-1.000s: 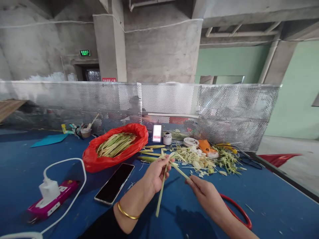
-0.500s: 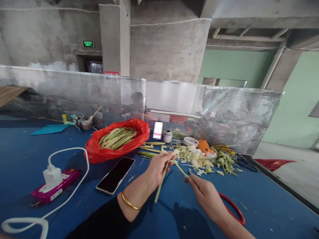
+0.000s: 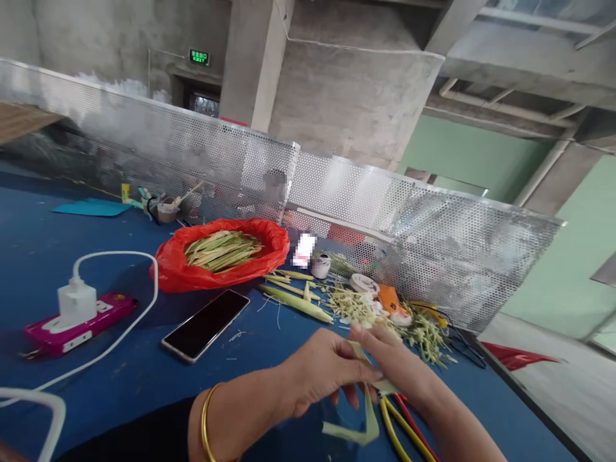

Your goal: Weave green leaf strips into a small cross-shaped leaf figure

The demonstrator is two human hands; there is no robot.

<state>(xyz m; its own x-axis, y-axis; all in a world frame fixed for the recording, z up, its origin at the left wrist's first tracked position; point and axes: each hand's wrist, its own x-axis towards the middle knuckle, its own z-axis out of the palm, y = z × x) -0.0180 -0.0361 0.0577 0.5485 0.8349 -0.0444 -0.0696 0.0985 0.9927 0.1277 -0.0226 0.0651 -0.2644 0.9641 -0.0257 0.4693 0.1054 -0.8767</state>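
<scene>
The pale green strip [image 3: 371,417] is at the lower centre-right of the frame, right at the meeting point of the two hands, so there is no gap between it and the grip. It has no single straight axis: a short length shows between the hands, one limb drops almost straight down below the fingers, and from there a sharp bend turns the free end toward the lower left of the frame, clear of both hands. The left hand [image 3: 318,369] reaches in from the lower left and seems to pinch the strip between its thumb and curled fingers, with the hanging limb just below that thumb. The right hand [image 3: 402,366] comes from the lower right and overlaps the left one's fingertips; its own fingers are mostly hidden, so whether they press on the strip or merely rest against it cannot be told. Both hands are about equally near the strip's held part, while the free end lies on the left hand's side. Yellow and red bands [image 3: 393,431] show just right of the hanging limb, over the blue table [image 3: 269,346].
</scene>
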